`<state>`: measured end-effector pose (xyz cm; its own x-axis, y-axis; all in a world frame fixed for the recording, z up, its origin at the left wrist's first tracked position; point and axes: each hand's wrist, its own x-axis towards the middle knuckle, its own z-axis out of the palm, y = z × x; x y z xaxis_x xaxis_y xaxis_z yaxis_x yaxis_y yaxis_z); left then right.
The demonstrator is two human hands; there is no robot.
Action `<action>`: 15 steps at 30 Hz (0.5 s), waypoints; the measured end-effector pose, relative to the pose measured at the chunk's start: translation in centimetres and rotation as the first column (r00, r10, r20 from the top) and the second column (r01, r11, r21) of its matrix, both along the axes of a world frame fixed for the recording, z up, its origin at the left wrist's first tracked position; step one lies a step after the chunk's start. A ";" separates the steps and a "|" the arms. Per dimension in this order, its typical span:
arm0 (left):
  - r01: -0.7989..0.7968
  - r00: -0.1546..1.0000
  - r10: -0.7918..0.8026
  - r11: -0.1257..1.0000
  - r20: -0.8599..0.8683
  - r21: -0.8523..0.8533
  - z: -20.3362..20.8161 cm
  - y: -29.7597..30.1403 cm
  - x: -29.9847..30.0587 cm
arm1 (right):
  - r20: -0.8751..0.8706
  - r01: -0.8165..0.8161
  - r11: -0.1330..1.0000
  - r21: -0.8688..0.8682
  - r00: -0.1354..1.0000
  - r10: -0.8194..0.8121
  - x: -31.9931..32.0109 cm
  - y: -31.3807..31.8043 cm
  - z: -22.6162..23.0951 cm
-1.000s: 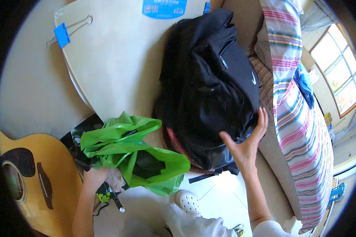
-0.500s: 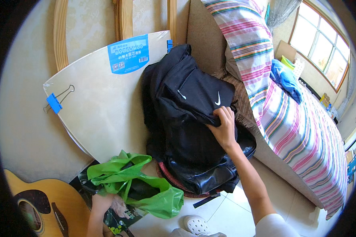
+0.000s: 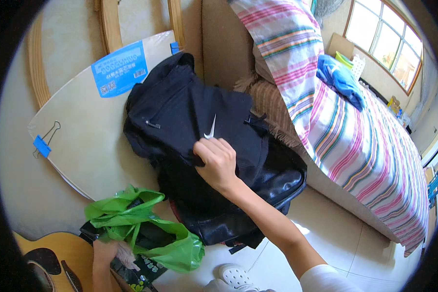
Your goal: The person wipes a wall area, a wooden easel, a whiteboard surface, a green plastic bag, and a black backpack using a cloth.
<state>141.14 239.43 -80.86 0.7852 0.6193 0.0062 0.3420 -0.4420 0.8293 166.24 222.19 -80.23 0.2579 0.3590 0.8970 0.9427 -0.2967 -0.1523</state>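
A black backpack point(image 3: 180, 117) with a small white logo leans at the centre, its front cloth creased. My right hand point(image 3: 218, 163) is closed on a fold of this cloth, just below the logo. At lower left, my left hand point(image 3: 104, 248) is mostly covered by a crumpled green plastic bag point(image 3: 182, 248) that it seems to grip; its fingers are hidden. Dark contents show in the bag's opening. Beside that wrist is a small pale, wrinkled piece point(image 3: 126, 256) whose kind I cannot make out.
An acoustic guitar point(image 3: 73, 243) lies at lower left. Behind the backpack stands a pale drawing board point(image 3: 102, 141) with a blue binder clip point(image 3: 42, 146), against wooden posts point(image 3: 111, 29). To the right is a bed with a striped sheet point(image 3: 345, 146). A white clog point(image 3: 233, 276) is on the tiled floor.
My right hand has moved left and slightly down, pulling the backpack's front cloth along and twisting its logo. The view has shifted; my left hand stays at the green bag.
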 end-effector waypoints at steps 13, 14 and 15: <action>-0.105 0.990 0.112 0.991 -0.089 0.081 1.6 0.5 0.9 | -0.207 0.131 0.991 0.031 0.971 -0.122 -2.8 1.6 -1.3; -0.125 0.987 0.132 0.989 -0.095 0.079 1.9 0.3 0.4 | -0.179 0.119 0.993 -0.015 0.977 -0.120 -3.1 1.5 -1.3; -0.092 0.990 0.099 0.993 -0.100 0.077 1.9 0.6 0.0 | -0.162 0.108 0.993 -0.048 0.980 -0.115 -3.5 1.3 -1.2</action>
<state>141.12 240.01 -78.99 0.7213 0.6922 -0.0244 0.4678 -0.4609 0.7541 162.72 223.47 -81.44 0.4407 0.3531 0.8253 0.8666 -0.4072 -0.2885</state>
